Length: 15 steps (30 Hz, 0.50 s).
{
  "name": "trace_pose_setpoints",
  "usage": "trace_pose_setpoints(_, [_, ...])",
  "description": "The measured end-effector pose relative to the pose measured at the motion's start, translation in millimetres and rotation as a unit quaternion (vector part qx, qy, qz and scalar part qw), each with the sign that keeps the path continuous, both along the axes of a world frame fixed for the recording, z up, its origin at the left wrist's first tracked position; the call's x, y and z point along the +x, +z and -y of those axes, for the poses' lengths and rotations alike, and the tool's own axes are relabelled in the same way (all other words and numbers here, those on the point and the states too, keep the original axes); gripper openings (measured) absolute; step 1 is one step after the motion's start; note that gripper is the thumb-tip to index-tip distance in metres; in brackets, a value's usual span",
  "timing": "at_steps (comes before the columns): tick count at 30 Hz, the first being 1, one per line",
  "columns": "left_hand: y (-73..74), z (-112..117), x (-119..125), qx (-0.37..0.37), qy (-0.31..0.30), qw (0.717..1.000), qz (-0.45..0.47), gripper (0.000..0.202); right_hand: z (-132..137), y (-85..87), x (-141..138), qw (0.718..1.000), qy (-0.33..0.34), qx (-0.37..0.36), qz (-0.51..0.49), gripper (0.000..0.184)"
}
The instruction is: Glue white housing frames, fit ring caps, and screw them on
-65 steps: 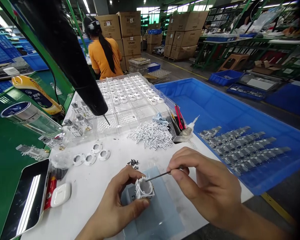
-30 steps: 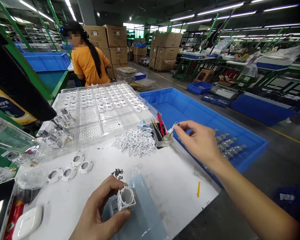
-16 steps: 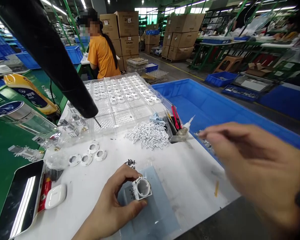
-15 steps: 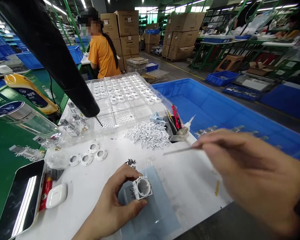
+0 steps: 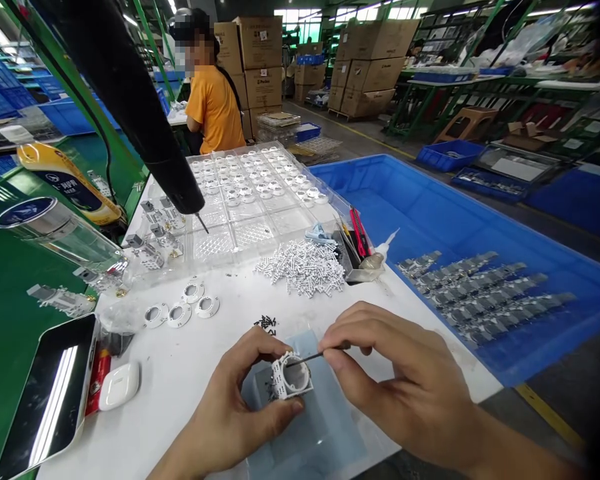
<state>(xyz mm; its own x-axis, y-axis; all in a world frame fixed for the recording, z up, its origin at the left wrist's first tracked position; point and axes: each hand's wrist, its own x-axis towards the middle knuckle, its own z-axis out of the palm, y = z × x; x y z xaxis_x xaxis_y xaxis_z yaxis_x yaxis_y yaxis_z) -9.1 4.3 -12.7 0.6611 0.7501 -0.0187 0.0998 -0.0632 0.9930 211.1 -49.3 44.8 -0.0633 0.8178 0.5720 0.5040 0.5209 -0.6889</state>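
Observation:
My left hand (image 5: 230, 417) grips a small white plastic housing (image 5: 291, 379) with a round opening, held just above a translucent blue sheet (image 5: 320, 433) on the white table (image 5: 180, 387). My right hand (image 5: 405, 380) pinches a thin dark metal pin (image 5: 313, 357), and its tip touches the rim of the housing. Both hands are closed around what they hold.
A pile of small white parts (image 5: 305, 267), black screws (image 5: 267, 323) and three white rings (image 5: 180, 312) lie ahead. Behind are a clear tray of parts (image 5: 250, 193), a hanging black tool (image 5: 130, 100) and a blue bin (image 5: 460, 233) with grey parts. A person in orange (image 5: 213, 107) stands beyond.
My right hand went out to the small tool tray by the blue bin, then came back with the thin pin to the housing. My left hand kept hold of the housing.

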Motion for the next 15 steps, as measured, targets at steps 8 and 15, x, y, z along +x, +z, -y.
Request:
trace_pose_setpoints(8, [-0.1,0,-1,0.002,0.001,1.000,-0.008,0.033,2,0.7,2,1.000,-0.011,-0.006,0.006,0.014])
trace_pose_setpoints(15, [7.1,0,1,-0.046,-0.007,0.999,-0.010,0.029,16,11.3,26,0.995,-0.073,0.051,-0.039,0.026])
